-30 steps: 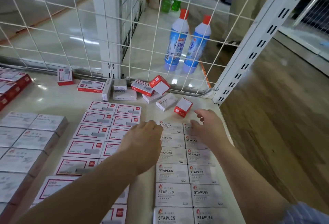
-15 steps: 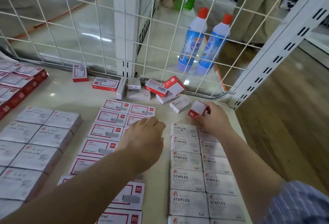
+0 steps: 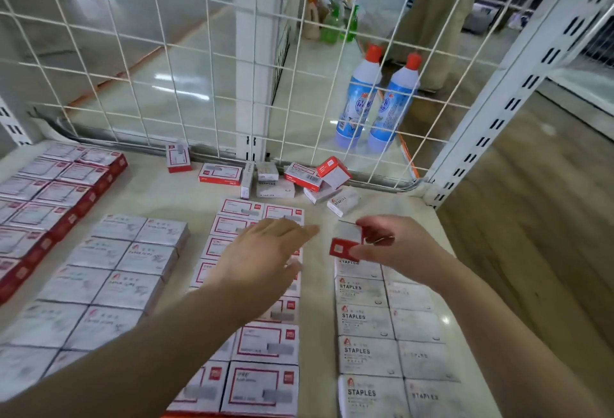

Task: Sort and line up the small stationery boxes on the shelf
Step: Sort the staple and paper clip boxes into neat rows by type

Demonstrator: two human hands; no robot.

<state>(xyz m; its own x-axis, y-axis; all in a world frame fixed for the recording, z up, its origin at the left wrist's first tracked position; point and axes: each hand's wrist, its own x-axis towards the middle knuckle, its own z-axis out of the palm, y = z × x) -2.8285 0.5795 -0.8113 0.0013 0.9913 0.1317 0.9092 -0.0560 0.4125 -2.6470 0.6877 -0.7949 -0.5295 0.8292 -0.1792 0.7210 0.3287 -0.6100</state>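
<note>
Seen from the head camera: right hand [image 3: 403, 245] gripped a small red-and-white box [image 3: 347, 241] between thumb and fingers, lifted just above the far end of the STAPLES rows [image 3: 365, 321] on the shelf [image 3: 315, 334]. Left hand [image 3: 262, 258] hovered at the box's 9 o'clock, fingers straight and relaxed, held nothing, spread over the red-framed box rows [image 3: 262, 344]. At the box's 12 o'clock, lay a loose heap of unsorted boxes [image 3: 299, 178] against the wire grid [image 3: 166, 52]. Farther at 9 o'clock, sat grey box rows [image 3: 109, 278].
</note>
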